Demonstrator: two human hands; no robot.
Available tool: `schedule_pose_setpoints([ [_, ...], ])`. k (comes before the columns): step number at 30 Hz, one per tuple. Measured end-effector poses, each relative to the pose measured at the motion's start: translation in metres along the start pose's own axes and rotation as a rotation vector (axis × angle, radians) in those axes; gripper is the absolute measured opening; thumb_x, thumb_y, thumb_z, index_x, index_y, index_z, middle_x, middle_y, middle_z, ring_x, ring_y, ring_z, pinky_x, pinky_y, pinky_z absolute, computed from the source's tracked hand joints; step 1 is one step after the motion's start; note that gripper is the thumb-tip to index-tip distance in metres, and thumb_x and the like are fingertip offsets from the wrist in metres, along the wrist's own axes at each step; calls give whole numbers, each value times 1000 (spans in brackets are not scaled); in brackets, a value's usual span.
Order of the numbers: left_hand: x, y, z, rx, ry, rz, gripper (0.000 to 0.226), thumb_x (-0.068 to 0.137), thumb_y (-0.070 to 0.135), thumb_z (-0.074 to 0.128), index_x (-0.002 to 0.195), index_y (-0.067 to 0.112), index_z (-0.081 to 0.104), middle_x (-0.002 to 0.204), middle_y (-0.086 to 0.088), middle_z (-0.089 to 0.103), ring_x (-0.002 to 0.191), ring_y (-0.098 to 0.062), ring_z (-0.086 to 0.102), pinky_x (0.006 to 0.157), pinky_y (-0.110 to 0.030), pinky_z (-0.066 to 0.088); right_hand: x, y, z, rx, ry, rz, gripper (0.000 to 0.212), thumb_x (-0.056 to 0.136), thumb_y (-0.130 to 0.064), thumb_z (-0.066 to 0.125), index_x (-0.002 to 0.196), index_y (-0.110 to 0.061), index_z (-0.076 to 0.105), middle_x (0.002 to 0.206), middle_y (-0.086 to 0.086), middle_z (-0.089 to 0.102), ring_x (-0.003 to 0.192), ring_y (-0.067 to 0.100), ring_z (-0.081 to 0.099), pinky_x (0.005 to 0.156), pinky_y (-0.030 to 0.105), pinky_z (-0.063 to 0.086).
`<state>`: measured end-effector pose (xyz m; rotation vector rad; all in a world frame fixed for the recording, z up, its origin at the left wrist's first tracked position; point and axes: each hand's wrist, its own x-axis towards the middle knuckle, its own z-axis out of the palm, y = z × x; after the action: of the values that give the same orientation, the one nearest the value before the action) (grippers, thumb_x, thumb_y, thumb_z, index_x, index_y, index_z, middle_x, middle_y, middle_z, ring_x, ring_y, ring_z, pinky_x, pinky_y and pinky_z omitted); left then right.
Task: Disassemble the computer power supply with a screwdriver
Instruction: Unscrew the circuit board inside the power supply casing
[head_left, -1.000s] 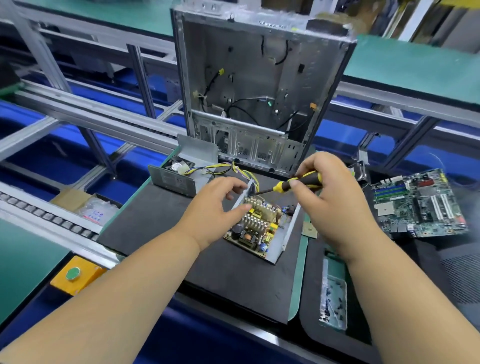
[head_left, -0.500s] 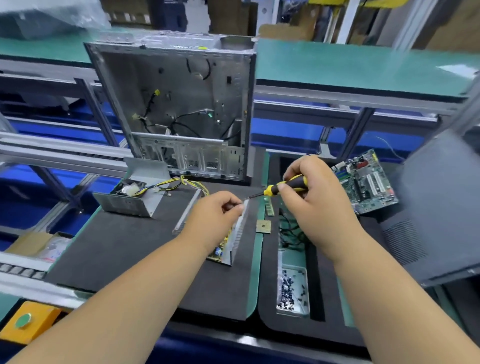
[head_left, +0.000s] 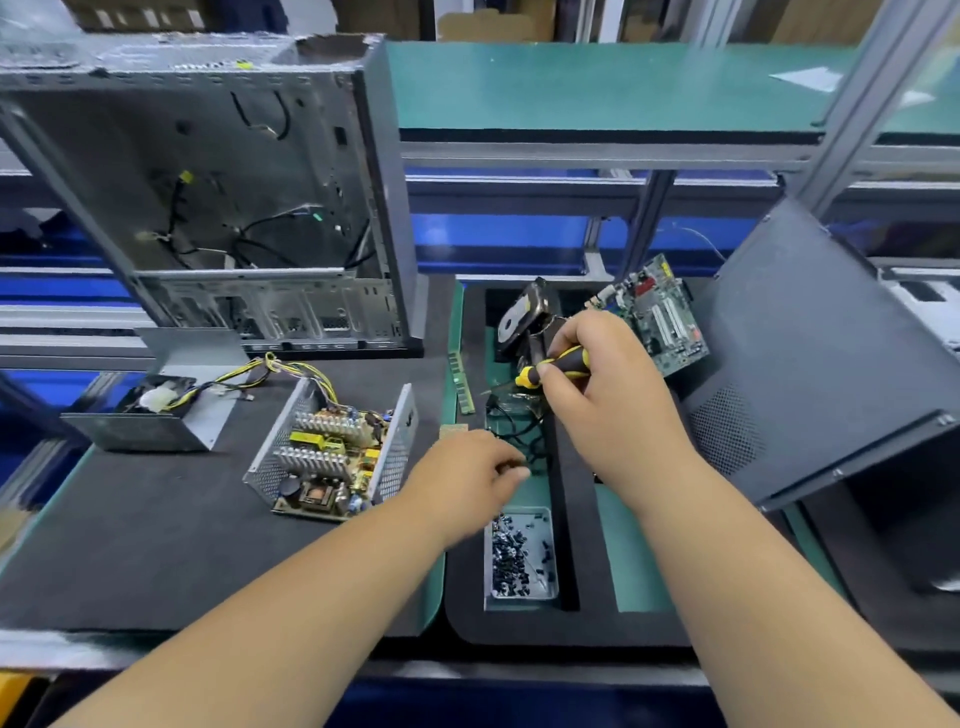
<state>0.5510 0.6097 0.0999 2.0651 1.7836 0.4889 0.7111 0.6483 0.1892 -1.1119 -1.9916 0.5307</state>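
The opened power supply (head_left: 332, 452) lies on the black mat, its circuit board and heat sinks bare inside the perforated metal shell. Its removed cover (head_left: 150, 415) sits to the left, still tied to it by yellow and black cables. My right hand (head_left: 602, 384) grips a yellow-and-black screwdriver (head_left: 556, 364) over the right mat, away from the supply. My left hand (head_left: 467, 478) hovers just above a small screw tray (head_left: 521, 596), thumb and fingertips pinched on something tiny, seemingly a screw.
An empty computer case (head_left: 234, 182) stands upright behind the supply. A RAM stick (head_left: 464, 384), a hard drive (head_left: 519, 317), a motherboard (head_left: 665, 317) and a dark side panel (head_left: 810, 353) occupy the right side.
Both hands left the power supply and moved right. My left hand went from the supply's edge to above the screw tray; the view panned right too.
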Motion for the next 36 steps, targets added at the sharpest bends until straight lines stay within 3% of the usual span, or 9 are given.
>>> schedule_pose_setpoints([
  [7, -11, -38, -39, 52, 209, -198, 17, 91, 30, 65, 106, 25, 71, 102, 4, 64, 101, -20, 57, 93, -33, 46, 7, 5, 13, 38, -53, 5, 17, 94, -15, 60, 91, -25, 46, 98, -12, 48, 87, 1, 60, 70, 14, 45],
  [11, -30, -76, -71, 183, 440, -536, 29, 86, 28, 68, 112, 17, 63, 113, -9, 60, 109, -32, 55, 94, -43, 46, 18, -2, 23, 49, -75, -18, 18, 94, -15, 61, 90, -24, 46, 95, -14, 47, 88, 0, 55, 69, 14, 43],
  [14, -40, -109, -87, 271, 314, -843, 46, 87, 36, 65, 122, 8, 53, 125, -18, 55, 118, -40, 51, 96, -46, 44, 28, -11, 32, 52, -84, -39, 16, 94, -15, 61, 90, -23, 47, 95, -15, 47, 88, -2, 55, 68, 15, 41],
  [16, -42, -130, -89, 200, 200, -909, 44, 94, 37, 57, 124, 6, 49, 128, -17, 55, 119, -40, 53, 95, -46, 46, 32, -17, 41, 68, -97, -38, 14, 95, -15, 61, 91, -22, 48, 96, -15, 47, 87, 0, 58, 70, 21, 46],
  [19, -40, -156, -89, 188, 88, -823, 25, 101, 29, 45, 117, 10, 49, 116, -15, 62, 102, -35, 58, 81, -40, 47, 38, -27, 55, 82, -130, -4, 14, 95, -15, 59, 92, -23, 49, 98, -15, 48, 88, 3, 62, 76, 35, 53],
  [25, -39, -189, -96, 195, 33, -589, 5, 100, 18, 46, 95, 18, 48, 87, -4, 57, 85, -30, 55, 74, -41, 49, 45, -41, 86, -1, -130, 21, 16, 93, -17, 62, 91, -25, 48, 95, -17, 48, 88, -4, 54, 71, 30, 46],
  [27, -37, -199, -103, 186, -23, -512, 9, 99, 15, 46, 102, 20, 53, 91, -4, 60, 86, -29, 57, 75, -40, 49, 47, -46, 94, -23, -124, 34, 17, 93, -16, 62, 91, -24, 48, 94, -16, 48, 89, -5, 53, 70, 28, 44],
  [30, -30, -211, -117, 208, -140, -367, 25, 100, 14, 47, 121, 24, 58, 113, -3, 65, 102, -28, 58, 84, -39, 49, 50, -52, 105, -68, -124, 71, 17, 92, -17, 63, 91, -25, 49, 94, -16, 48, 85, -2, 54, 71, 31, 46],
  [36, -10, -224, -143, 301, -296, -144, 28, 94, 10, 55, 110, 29, 67, 112, 6, 67, 104, -23, 61, 85, -37, 52, 51, -59, 120, -164, -148, 157, 14, 92, -20, 63, 92, -26, 51, 98, -11, 52, 82, 10, 57, 76, 41, 51],
])
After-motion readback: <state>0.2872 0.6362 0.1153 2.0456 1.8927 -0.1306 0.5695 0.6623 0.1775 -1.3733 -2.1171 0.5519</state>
